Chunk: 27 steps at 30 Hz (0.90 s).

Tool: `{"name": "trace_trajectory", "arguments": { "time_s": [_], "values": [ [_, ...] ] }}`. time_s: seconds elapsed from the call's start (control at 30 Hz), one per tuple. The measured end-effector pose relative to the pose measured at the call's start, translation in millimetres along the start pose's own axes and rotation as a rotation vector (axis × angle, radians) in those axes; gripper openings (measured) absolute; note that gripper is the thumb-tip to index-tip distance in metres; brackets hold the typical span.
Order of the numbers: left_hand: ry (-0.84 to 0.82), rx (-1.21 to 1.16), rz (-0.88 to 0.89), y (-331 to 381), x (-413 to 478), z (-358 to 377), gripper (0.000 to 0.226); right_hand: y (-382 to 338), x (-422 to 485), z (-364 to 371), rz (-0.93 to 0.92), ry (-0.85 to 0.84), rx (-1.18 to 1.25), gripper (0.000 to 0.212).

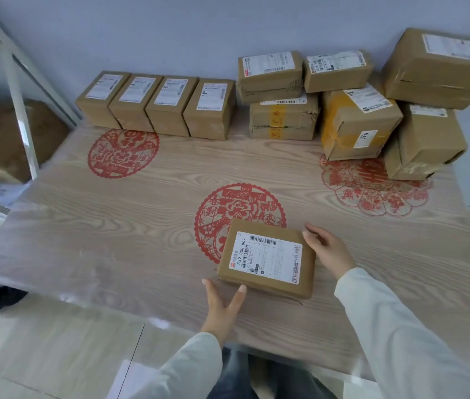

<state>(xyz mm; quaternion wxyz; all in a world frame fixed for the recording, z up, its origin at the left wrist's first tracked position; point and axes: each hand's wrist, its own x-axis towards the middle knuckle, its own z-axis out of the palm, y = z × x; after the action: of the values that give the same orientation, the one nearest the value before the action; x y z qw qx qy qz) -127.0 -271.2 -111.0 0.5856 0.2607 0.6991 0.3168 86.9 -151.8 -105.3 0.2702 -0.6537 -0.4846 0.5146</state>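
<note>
A flat brown cardboard parcel [267, 259] with a white shipping label lies near the front of the wooden table [113, 226], partly over a red paper-cut design. My left hand [222, 305] lies with spread, straight fingers at the parcel's near left corner, its fingertips at the box edge. My right hand [327, 249] is against the parcel's right side with relaxed fingers, not curled round it.
A row of several labelled brown boxes [156, 106] stands along the back wall. A stacked pile of bigger parcels [357, 110] fills the back right corner. A metal shelf frame [18, 90] stands at the left, with tiled floor below.
</note>
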Motion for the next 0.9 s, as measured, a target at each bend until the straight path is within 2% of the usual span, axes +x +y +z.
{"name": "trace_trajectory", "arguments": {
  "time_s": [0.07,0.1,0.2,0.33,0.4,0.47,0.67,0.77,0.9],
  "values": [
    [0.062,-0.075,-0.030,-2,-7,16,0.095,3,1,-7,-0.006,-0.045,0.006,0.039],
    [0.074,-0.099,-0.035,-3,-12,26,0.095,5,1,-10,-0.018,-0.069,0.004,0.039],
    [0.044,-0.110,-0.087,-3,-26,58,0.117,10,4,-17,-0.041,-0.116,-0.008,0.041],
    [0.034,-0.171,-0.068,-3,-37,98,0.083,13,8,-21,-0.050,-0.177,-0.056,0.043],
    [0.032,-0.180,-0.060,3,-40,110,0.086,12,8,-22,-0.053,-0.199,-0.067,0.042],
    [0.015,-0.213,-0.056,11,-39,116,0.094,11,8,-23,-0.063,-0.214,-0.076,0.041],
    [0.083,-0.267,-0.056,24,-31,122,0.090,11,6,-22,-0.077,-0.222,-0.050,0.028],
    [0.105,-0.248,-0.011,22,-26,115,0.083,11,3,-22,-0.098,-0.204,-0.015,0.017],
    [0.106,-0.204,0.052,29,-19,106,0.075,10,-1,-22,-0.088,-0.147,0.051,0.014]
  ]
}}
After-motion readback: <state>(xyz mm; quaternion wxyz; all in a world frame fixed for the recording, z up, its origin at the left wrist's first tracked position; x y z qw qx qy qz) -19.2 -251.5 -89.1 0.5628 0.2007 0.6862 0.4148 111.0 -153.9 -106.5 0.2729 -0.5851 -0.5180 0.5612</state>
